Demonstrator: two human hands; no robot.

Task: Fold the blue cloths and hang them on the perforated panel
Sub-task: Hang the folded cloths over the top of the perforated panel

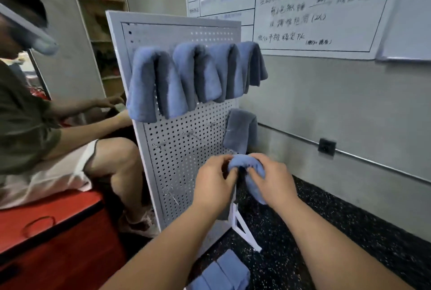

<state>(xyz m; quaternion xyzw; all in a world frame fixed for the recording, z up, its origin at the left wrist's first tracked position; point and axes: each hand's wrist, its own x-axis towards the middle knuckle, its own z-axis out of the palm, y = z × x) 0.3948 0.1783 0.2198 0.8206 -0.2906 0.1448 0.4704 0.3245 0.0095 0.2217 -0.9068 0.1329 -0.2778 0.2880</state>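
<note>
The white perforated panel (177,149) stands upright on the dark speckled floor (326,231), with four plush blue cloths (196,75) draped in a row across its upper part and a fifth cloth (240,129) hanging lower right. Just beneath that, a soft folded cloth (245,163), rounded at the top, sits between the left grip (213,182) and right grip (272,180), both clamped on it with curled fingers.

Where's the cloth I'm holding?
Head view, lower centre: blue cloth gripped by left hand and right hand at the perforated panel's right edge, below the lone hung cloth.
</note>
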